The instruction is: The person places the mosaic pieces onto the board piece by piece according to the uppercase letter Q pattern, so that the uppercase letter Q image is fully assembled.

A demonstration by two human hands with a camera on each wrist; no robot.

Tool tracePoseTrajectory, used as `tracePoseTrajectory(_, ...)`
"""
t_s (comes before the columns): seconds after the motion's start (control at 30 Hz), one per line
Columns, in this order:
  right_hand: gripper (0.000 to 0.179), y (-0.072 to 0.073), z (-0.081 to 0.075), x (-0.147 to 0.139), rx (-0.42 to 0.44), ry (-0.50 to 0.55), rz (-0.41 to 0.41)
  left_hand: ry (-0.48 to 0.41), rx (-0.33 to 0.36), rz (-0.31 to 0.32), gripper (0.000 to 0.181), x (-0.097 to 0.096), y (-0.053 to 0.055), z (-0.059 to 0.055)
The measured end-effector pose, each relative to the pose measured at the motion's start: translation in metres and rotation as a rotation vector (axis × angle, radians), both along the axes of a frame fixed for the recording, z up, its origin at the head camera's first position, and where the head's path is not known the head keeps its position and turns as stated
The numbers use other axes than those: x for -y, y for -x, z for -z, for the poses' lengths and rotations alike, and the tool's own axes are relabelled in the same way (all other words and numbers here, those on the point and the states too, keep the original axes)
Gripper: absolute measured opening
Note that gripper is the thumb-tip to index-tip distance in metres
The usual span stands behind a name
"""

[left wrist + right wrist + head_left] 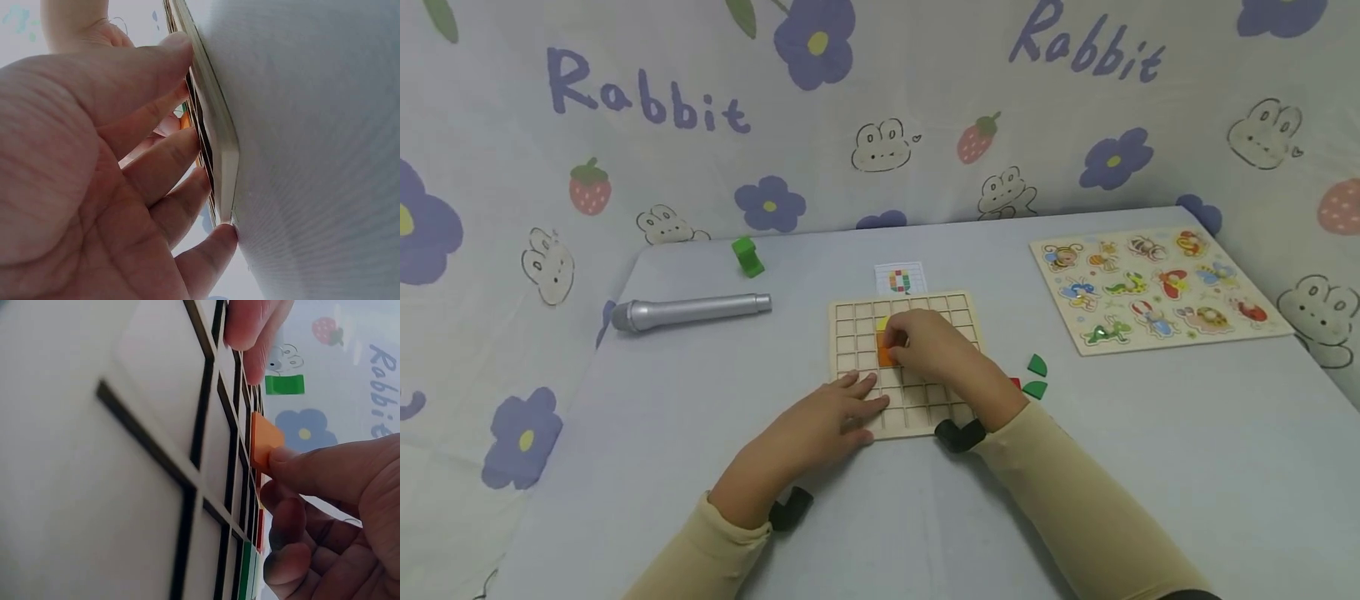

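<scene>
Fingers spread, the left hand (823, 421) is rested on the grid board's (917, 404) near left corner. An orange tile (265, 432) on the board is touched by the right hand's (934, 346) thumb; a pinch cannot be confirmed. Beyond, a pattern card (901, 278) is placed.

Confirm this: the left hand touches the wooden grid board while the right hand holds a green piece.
Not green: the right wrist view shows an orange piece at the right hand's thumb. The left hand does touch the wooden grid board.
</scene>
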State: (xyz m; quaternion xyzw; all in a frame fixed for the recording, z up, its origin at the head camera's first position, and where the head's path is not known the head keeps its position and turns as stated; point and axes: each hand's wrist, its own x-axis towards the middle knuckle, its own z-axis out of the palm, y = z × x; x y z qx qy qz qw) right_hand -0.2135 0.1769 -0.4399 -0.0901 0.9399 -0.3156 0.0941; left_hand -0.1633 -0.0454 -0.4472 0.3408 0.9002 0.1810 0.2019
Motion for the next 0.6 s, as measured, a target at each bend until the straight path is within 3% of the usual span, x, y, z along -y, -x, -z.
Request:
tracePoseTrajectory(0.43, 0.008, 0.001, 0.003, 0.004, -0.039, -0.059, -0.024, -0.012, -0.006, 0.014, 0.054, 0.0, 0.001, -0.003)
tracePoseTrajectory(0.6, 0.007, -0.003, -0.007, 0.0, -0.053, -0.027, -0.002, -0.013, -0.001, 0.003, 0.055, 0.0, 0.0, -0.002)
